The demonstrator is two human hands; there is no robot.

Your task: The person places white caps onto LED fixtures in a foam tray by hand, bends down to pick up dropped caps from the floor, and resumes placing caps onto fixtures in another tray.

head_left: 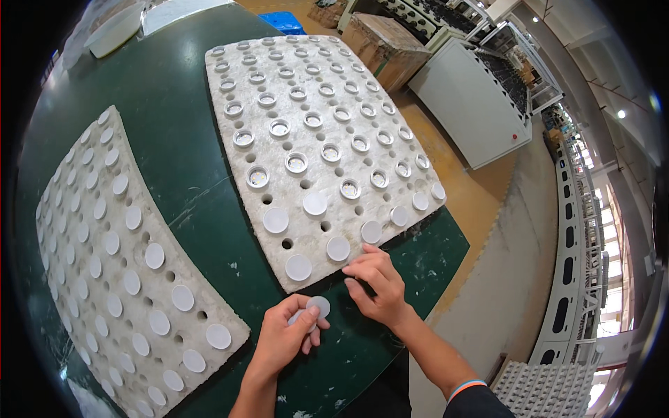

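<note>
My left hand [289, 334] is closed on a few thin white plastic discs [318, 305], one pinched under the thumb and others partly hidden by the fingers. My right hand [376, 285] is at the near edge of a pale foam board [306, 226], its fingers bent and apart with nothing visible in them. One fingertip is close to a white disc cover [371, 232] on that board. Along the board's near rows, round pieces wear white covers. Farther back stand rows of uncovered white ring-shaped housings [296, 163], with small parts visible inside.
A second pale board [167, 279] with rows of white-covered pieces lies to the left on the green table [181, 153]. Beyond are a white tub [115, 31], a blue item [282, 22], a cardboard box [383, 45] and a light-grey cabinet [470, 104]. Another filled board [543, 390] is lower right.
</note>
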